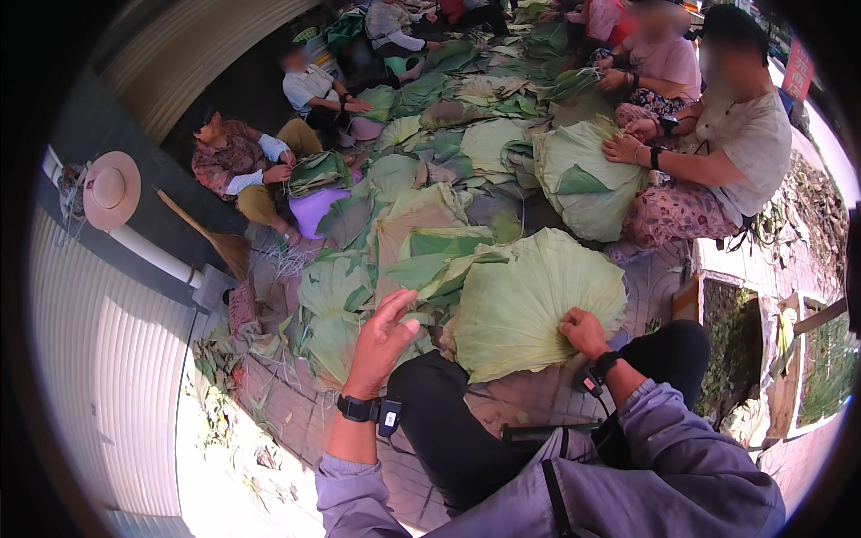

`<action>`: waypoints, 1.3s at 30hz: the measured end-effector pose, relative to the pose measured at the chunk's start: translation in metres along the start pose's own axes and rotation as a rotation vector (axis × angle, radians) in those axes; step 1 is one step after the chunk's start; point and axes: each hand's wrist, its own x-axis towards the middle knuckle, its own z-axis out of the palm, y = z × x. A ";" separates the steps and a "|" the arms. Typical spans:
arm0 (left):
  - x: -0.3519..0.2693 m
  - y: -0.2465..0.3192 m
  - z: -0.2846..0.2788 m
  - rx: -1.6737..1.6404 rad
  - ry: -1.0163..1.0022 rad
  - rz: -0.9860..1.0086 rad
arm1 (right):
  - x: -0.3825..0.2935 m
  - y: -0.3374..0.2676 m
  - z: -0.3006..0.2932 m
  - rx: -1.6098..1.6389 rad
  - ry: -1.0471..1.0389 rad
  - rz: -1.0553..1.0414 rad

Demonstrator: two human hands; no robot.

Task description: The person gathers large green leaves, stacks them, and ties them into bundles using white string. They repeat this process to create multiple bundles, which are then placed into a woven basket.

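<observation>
A large pale-green lotus leaf (pixel 525 302), apparently dried, spreads in front of my knees. My right hand (pixel 584 333) is closed on its near right part, the fingers curled into the surface. My left hand (pixel 385 336) is raised over my left knee with thumb and fingers apart. Its fingertips come close to the tip of a folded green leaf piece (pixel 437 269); whether they touch it cannot be seen. Beneath and beyond lies a wide layer of overlapping lotus leaves (pixel 417 208), some green, some brownish. Both my wrists wear black bands with small devices.
At right a seated co-worker (pixel 733 148) handles another large leaf (pixel 585 181). Another person (pixel 235 161) sits at left by a purple plastic stool (pixel 319 208) bearing leaves. A broom (pixel 229 249) leans near a white pipe (pixel 155 255). Wooden-framed planters (pixel 730 343) stand right.
</observation>
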 end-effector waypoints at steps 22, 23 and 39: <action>-0.062 -0.164 0.204 0.222 -0.373 -0.354 | -0.011 0.030 -0.049 0.854 0.209 0.173; -0.064 -0.168 0.204 0.242 -0.375 -0.338 | -0.015 0.032 -0.058 0.792 0.211 0.228; -0.067 -0.171 0.209 0.199 -0.412 -0.293 | -0.059 -0.013 -0.068 -0.061 0.611 -0.158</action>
